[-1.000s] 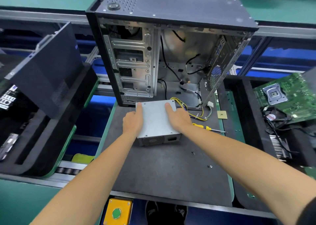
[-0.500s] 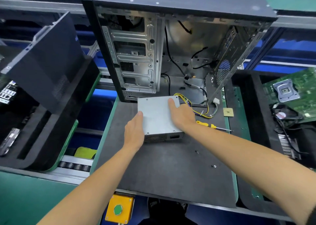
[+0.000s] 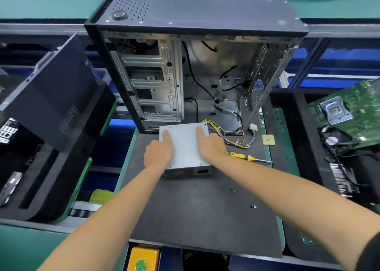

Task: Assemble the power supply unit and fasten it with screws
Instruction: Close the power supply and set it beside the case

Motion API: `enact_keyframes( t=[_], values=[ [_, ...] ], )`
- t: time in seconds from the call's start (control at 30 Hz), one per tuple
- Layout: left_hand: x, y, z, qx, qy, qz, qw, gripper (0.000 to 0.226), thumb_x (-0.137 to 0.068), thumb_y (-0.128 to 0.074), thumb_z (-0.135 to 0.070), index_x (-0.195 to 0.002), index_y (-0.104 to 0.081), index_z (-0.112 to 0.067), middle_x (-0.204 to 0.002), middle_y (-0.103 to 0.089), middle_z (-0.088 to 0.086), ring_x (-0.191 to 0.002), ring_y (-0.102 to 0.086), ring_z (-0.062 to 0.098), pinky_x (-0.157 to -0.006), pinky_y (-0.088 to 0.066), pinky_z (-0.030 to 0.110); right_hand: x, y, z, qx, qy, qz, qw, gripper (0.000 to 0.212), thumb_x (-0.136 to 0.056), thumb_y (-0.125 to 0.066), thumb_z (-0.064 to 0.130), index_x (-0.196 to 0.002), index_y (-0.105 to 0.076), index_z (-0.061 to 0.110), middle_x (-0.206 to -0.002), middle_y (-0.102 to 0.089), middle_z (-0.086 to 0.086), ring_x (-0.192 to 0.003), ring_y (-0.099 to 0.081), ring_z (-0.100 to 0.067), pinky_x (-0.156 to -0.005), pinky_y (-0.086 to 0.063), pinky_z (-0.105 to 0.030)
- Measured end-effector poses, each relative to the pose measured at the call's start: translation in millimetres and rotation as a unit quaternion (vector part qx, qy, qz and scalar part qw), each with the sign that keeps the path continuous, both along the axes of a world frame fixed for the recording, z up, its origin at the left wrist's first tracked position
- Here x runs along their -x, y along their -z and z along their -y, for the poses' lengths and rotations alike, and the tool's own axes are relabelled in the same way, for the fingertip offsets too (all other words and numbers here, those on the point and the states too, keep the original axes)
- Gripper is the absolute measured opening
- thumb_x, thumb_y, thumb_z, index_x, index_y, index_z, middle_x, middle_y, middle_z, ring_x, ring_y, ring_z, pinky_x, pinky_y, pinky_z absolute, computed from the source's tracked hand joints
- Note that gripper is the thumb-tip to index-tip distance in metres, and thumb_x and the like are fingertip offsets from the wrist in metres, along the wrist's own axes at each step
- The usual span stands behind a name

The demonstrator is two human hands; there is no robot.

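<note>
The grey metal power supply unit (image 3: 185, 145) lies flat on the black mat (image 3: 195, 209), right in front of the open side of the upright computer case (image 3: 201, 9). My left hand (image 3: 158, 153) grips its left edge, thumb laid on top. My right hand (image 3: 211, 147) grips its right edge the same way. A bundle of yellow and black cables (image 3: 232, 139) trails from the unit's far right corner toward the case floor. Two small screws (image 3: 232, 190) (image 3: 254, 206) lie loose on the mat nearer to me.
A yellow-handled screwdriver (image 3: 244, 156) lies just right of my right hand. A small CPU chip (image 3: 268, 140) sits beyond it. A green motherboard (image 3: 353, 110) leans in the right tray, the black side panel (image 3: 51, 89) in the left. A yellow button box (image 3: 144, 258) sits below the mat.
My left hand, beside the unit's near left corner half a second ago, is back on its left edge with the thumb on top. The unit sits against the case's opening.
</note>
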State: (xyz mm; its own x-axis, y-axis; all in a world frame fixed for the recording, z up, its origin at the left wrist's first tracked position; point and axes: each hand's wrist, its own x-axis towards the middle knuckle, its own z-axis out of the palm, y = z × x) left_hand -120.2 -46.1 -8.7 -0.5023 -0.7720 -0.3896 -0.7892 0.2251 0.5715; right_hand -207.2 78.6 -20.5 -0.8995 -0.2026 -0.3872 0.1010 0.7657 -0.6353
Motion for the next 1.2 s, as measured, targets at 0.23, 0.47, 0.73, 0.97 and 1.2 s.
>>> enact_keyframes(
  t=[0.23, 0.47, 0.73, 0.97, 1.2],
  values=[
    [3, 11, 8, 0.104, 0.040, 0.025, 0.993, 0.083, -0.093, -0.020, -0.069, -0.119, -0.055, 0.002, -0.117, -0.061, 0.019, -0.104, -0.057, 0.035, -0.078, -0.038, 0.038, 3, 4, 5, 0.005, 0.005, -0.033, 0.999, 0.071, -0.094, -0.029, 0.062, -0.120, -0.054, 0.001, -0.124, -0.056, -0.016, -0.113, -0.053, -0.034, -0.091, -0.044, -0.042],
    [4, 1, 11, 0.090, 0.075, 0.042, 0.992, 0.078, -0.095, -0.018, -0.065, -0.120, -0.055, -0.001, -0.120, -0.061, 0.018, -0.107, -0.057, 0.036, -0.088, -0.043, 0.042, -1, -3, 7, -0.003, 0.012, -0.037, 0.999, 0.068, -0.093, -0.032, 0.062, -0.121, -0.050, 0.003, -0.125, -0.057, -0.015, -0.114, -0.053, -0.034, -0.085, -0.041, -0.041],
    [9, -15, 10, -0.012, 0.030, 0.064, 0.997, 0.086, -0.094, -0.010, -0.067, -0.140, -0.044, -0.003, -0.142, -0.047, 0.019, -0.127, -0.046, 0.036, -0.104, -0.035, 0.044, -8, -8, 5, -0.012, 0.025, -0.020, 0.999, 0.073, -0.093, -0.028, 0.063, -0.126, -0.050, 0.002, -0.125, -0.058, -0.017, -0.114, -0.054, -0.034, -0.089, -0.042, -0.041],
    [15, -1, 8, 0.058, 0.018, 0.042, 0.997, 0.085, -0.092, -0.016, -0.070, -0.124, -0.057, -0.002, -0.125, -0.059, 0.017, -0.112, -0.056, 0.034, -0.087, -0.040, 0.041, -2, 2, 5, 0.000, 0.020, -0.031, 0.999, 0.067, -0.093, -0.031, 0.062, -0.119, -0.051, 0.003, -0.123, -0.057, -0.014, -0.111, -0.054, -0.033, -0.084, -0.042, -0.040],
    [17, 3, 9, 0.063, 0.004, 0.022, 0.998, 0.082, -0.092, -0.020, -0.069, -0.122, -0.057, -0.002, -0.122, -0.061, 0.016, -0.110, -0.057, 0.034, -0.085, -0.041, 0.039, -2, 2, 7, -0.005, 0.013, -0.046, 0.999, 0.067, -0.092, -0.032, 0.062, -0.122, -0.048, 0.004, -0.125, -0.056, -0.015, -0.114, -0.053, -0.035, -0.085, -0.041, -0.041]
  ],
)
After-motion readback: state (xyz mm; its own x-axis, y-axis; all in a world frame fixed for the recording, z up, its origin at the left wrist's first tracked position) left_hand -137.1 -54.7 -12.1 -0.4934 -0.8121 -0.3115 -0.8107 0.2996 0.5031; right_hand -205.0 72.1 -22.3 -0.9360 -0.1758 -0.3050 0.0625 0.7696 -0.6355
